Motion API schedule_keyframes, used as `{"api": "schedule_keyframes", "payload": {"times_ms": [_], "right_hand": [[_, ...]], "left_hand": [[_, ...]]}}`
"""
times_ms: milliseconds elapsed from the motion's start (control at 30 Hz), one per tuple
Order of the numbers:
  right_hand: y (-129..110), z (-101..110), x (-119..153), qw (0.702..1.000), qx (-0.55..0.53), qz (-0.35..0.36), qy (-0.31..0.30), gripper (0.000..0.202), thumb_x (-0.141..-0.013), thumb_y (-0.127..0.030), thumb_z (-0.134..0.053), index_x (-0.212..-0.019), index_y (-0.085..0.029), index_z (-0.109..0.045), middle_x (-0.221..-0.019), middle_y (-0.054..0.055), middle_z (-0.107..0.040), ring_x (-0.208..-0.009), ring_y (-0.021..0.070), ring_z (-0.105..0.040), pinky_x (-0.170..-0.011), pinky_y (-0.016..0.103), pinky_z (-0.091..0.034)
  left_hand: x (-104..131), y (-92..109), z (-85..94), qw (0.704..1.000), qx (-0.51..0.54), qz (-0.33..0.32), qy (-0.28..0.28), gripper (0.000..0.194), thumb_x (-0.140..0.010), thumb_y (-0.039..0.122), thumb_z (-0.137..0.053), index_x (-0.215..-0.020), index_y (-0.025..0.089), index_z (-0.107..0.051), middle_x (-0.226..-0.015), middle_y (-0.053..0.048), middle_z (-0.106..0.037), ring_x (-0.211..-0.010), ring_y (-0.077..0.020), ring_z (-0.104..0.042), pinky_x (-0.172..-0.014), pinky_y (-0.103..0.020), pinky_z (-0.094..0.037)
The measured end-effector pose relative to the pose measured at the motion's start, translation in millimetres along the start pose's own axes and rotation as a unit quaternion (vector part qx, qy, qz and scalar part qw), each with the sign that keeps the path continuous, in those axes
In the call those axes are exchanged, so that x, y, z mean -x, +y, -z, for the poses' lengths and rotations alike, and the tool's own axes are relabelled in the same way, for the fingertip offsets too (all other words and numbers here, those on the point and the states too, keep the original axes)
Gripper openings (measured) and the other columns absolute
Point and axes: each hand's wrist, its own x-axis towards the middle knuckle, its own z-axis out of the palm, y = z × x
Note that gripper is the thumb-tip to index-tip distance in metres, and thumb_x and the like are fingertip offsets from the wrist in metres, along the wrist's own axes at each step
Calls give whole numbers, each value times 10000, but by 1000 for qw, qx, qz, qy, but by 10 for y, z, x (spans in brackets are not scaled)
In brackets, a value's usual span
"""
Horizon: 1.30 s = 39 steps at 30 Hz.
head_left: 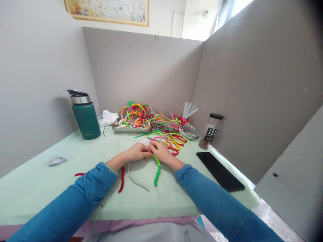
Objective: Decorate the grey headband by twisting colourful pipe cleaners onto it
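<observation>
My left hand (138, 152) and my right hand (160, 152) meet over the middle of the table, fingertips pinched close together. A green fuzzy pipe cleaner (157, 173) hangs down from under my right hand's fingers. Below my left hand a thin grey wire (138, 184) curves toward the table's front; its upper end disappears under that hand. The exact spot where the fingers grip is hidden. A dark red pipe cleaner (122, 180) lies by my left wrist, and another red piece (79, 174) shows beyond the left sleeve. Just past my right hand lies a pink pipe cleaner (168, 142).
At the back, a metal tray (131, 129) holds small pieces and colourful pipe-cleaner hoops (136, 112). Beside it are piled pipe cleaners (166, 122) and coiled wire (189, 133). A green bottle (87, 121) stands left; a jar (211, 131) and black phone (219, 170) are right. Grey partitions surround the table.
</observation>
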Motion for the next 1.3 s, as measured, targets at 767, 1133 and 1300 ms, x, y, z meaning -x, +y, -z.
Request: {"api": "schedule_keyframes", "payload": {"times_ms": [767,1133,1300], "right_hand": [[-3,17,-6,1000,24,4,-17,210,-818,-232,-431,-646,-158,-527,-632,-7,-529,-581,96,-421,-533,217,-250],[13,4,-16,1000,-2,0,-11,209,-806,-235,-439,-632,-160,-528,-618,-10,-520,-575,98,-420,-531,219,-260],[11,19,-25,999,-31,-11,-12,202,-792,-240,-443,-626,-159,-524,-615,-16,-512,-579,98,-425,-534,214,-276]], "left_hand": [[4,44,2,1000,-15,-5,-3,360,-747,455,-463,-639,132,-580,-525,28,-477,-494,-76,-375,-499,-183,-307],[7,36,1,1000,-6,3,-1,400,-740,505,-466,-647,136,-590,-531,22,-497,-496,-83,-389,-494,-189,-311],[7,22,-4,1000,14,8,1,422,-733,537,-468,-682,136,-593,-565,16,-532,-481,-77,-391,-478,-190,-319]]}}
